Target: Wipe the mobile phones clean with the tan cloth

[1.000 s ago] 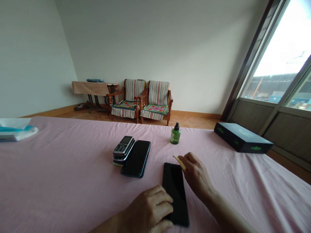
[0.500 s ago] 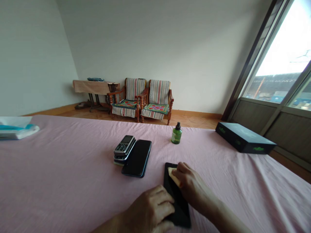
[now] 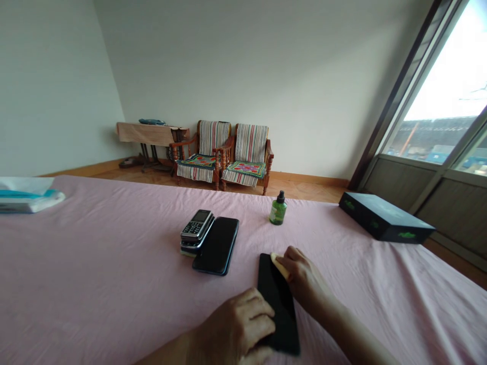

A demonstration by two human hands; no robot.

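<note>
A flat black tablet (image 3: 279,304) lies on the pink cloth with its long side running away from me. My left hand (image 3: 243,324) grips its near left edge, fingers curled over the dark face. My right hand (image 3: 302,274) pinches a folded cream wiping cloth (image 3: 280,265) against the tablet's far right edge. Left of the tablet, a black smartphone (image 3: 216,247) lies face up. Against it, a silver keypad phone (image 3: 197,224) tops a small stack of phones. A green spray bottle (image 3: 278,209) with a black top stands beyond the tablet.
The pink cloth (image 3: 114,268) covers the surface in front of me. A black box (image 3: 384,218) with green marks sits at the right. A white and blue tissue pack (image 3: 34,197) lies at the far left. Two wooden chairs (image 3: 247,157) stand beyond.
My right hand and the cream cloth have slid right, from the tablet's upper face to its far right edge. My left hand keeps its place on the tablet.
</note>
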